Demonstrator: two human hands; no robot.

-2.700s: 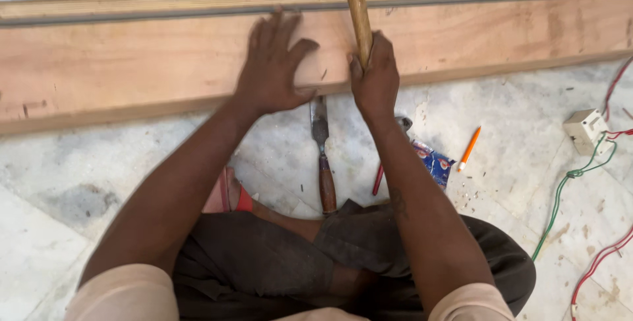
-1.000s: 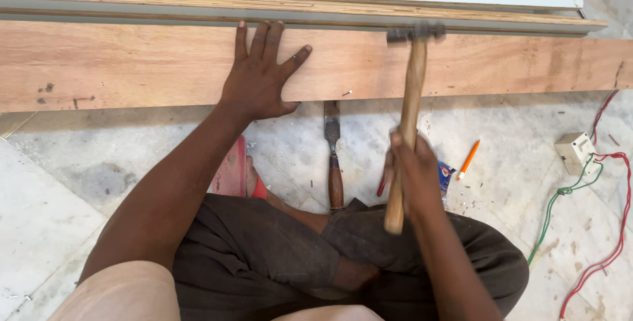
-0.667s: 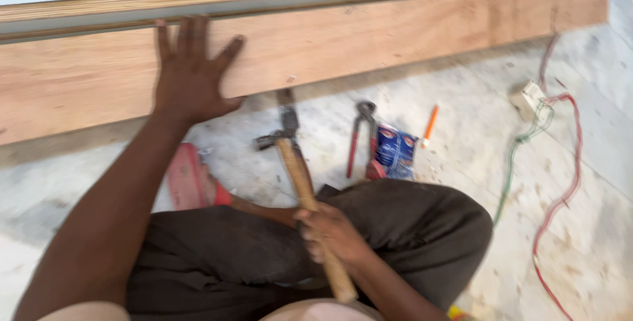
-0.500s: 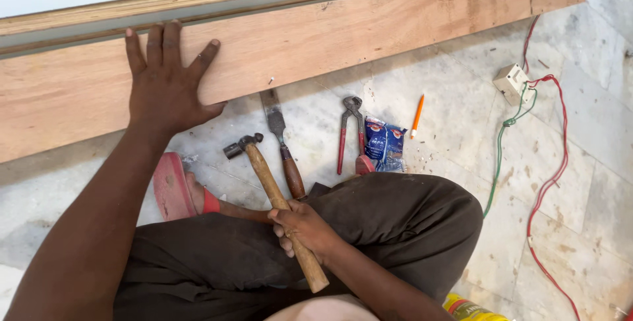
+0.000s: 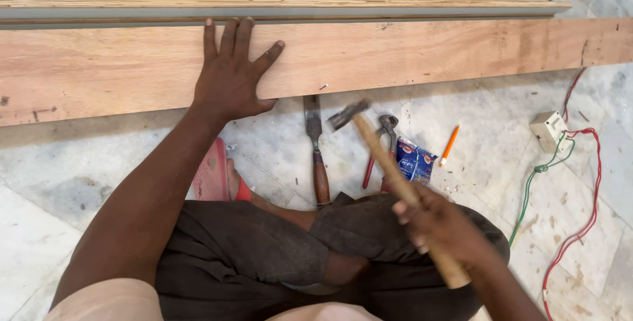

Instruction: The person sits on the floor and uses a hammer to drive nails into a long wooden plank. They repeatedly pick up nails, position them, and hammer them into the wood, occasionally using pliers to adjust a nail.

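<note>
A long wooden plank [image 5: 409, 54] lies across the marble floor in front of me. My left hand [image 5: 231, 77] rests flat on it, fingers spread. My right hand [image 5: 445, 228] grips the wooden handle of a hammer [image 5: 389, 169] over my right knee; its metal head points toward the plank, just above the floor. A small nail [image 5: 324, 87] sticks out of the plank's near edge, close to the hammer head. I sit cross-legged in dark trousers.
A chisel with a wooden handle [image 5: 316, 153], red-handled pincers [image 5: 379, 149], a small blue packet [image 5: 415, 160] and an orange pencil [image 5: 449, 145] lie on the floor. A white electrical box [image 5: 550, 131] with green and red wires sits at right. A red sandal [image 5: 212, 172] is under my left foot.
The hammer came down from striking height at the plank to low over my lap, then swung rightward. My left hand stayed flat on the plank. The view shifted left and back.
</note>
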